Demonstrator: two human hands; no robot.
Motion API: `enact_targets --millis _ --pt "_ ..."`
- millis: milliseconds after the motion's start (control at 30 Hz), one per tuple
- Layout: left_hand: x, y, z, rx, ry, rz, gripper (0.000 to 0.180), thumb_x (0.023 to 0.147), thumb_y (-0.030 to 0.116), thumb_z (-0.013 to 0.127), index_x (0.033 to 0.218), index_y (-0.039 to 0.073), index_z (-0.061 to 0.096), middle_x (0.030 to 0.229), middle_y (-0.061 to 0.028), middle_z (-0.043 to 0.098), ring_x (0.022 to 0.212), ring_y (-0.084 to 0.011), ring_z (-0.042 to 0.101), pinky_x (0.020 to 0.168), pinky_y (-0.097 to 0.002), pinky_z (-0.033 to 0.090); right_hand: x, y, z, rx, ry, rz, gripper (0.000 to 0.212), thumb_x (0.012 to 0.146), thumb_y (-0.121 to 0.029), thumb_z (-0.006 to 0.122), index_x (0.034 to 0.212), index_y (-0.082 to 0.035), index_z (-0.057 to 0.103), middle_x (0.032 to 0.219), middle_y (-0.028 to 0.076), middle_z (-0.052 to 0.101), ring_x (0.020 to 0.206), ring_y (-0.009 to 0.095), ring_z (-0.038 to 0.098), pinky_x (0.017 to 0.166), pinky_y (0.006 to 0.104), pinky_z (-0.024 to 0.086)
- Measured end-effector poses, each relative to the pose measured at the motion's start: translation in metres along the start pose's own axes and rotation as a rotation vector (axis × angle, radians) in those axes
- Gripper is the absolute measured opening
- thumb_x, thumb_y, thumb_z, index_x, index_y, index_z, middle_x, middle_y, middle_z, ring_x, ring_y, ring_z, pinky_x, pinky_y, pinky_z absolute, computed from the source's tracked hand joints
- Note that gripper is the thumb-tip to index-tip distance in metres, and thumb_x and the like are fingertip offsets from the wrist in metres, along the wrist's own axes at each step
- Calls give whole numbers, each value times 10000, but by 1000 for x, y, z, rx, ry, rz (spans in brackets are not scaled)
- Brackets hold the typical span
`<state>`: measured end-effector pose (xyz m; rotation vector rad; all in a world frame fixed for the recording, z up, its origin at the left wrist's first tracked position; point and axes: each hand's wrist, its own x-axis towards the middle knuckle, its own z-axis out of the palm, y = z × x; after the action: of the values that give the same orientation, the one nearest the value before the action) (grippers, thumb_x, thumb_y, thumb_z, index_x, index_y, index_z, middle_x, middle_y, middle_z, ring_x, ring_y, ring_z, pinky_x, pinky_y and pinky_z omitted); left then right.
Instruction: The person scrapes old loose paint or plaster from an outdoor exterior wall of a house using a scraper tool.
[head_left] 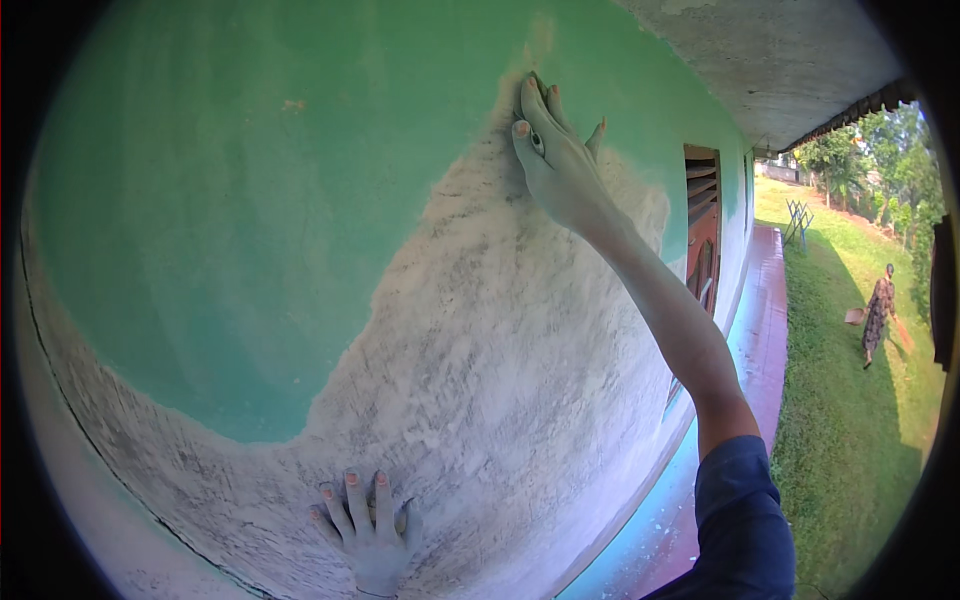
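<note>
The right hand [555, 150] is stretched high up the green wall [220, 200], fingers pressed together and flat against the surface, right at the upper edge of the scraped grey-white patch [500, 340]. Something small seems to be trapped under the palm, perhaps a sanding sheet, but I cannot make it out. The left hand [368, 530] is low and near, fingers spread wide, braced flat on the bare patch and holding nothing that I can see.

The arm is at full reach, so the risk I'd judge is a slip: if the pressed hand skids on the dusty plaster, the knuckles would scrape the rough surface, or the weight would lurch onto the braced hand. Dust already coats both hands and could fall toward the face from that height.

The left wrist is cut off at the lower edge, and the blue sleeve [745, 520] hides the right shoulder. To the right, the wooden window [702, 230] is seen only edge-on. Far off on the grass [850, 440], another person [878, 312] is too small to read clearly.
</note>
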<state>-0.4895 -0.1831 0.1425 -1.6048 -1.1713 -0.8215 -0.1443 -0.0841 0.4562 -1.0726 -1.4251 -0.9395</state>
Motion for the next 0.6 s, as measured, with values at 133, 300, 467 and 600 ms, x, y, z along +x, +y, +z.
enact_targets --millis 133,300,467,600 --pt "5 6 5 -33 40 21 590 878 445 507 1418 212 460 1528 -131 321 1426 -425 201 1137 -620 96 98 41 -27 43 72 169 555 1018 -384 251 1453 -41 298 1544 151 265 1440 370 186 1071 726 19" --pt "-1 2 2 9 7 -15 595 880 451 506 1421 210 454 1529 -138 315 1427 -426 198 1136 -621 96 32 9 6 45 51 68 568 1016 -427 245 1478 -99 284 1559 116 246 1446 340 185 1084 701 17" --pt "4 5 4 -20 24 -9 586 883 453 517 1413 212 463 1527 -131 322 1426 -427 199 1137 -616 106 57 25 -10 20 27 122 578 1013 -447 234 1496 -131 262 1566 80 242 1456 326 159 1075 712 27" --pt "5 7 6 -44 40 -11 588 881 456 522 1413 212 463 1526 -129 324 1426 -426 200 1136 -618 106 114 38 -32 22 23 212 571 1017 -423 215 1486 -104 276 1557 92 261 1458 339 140 1052 752 38"
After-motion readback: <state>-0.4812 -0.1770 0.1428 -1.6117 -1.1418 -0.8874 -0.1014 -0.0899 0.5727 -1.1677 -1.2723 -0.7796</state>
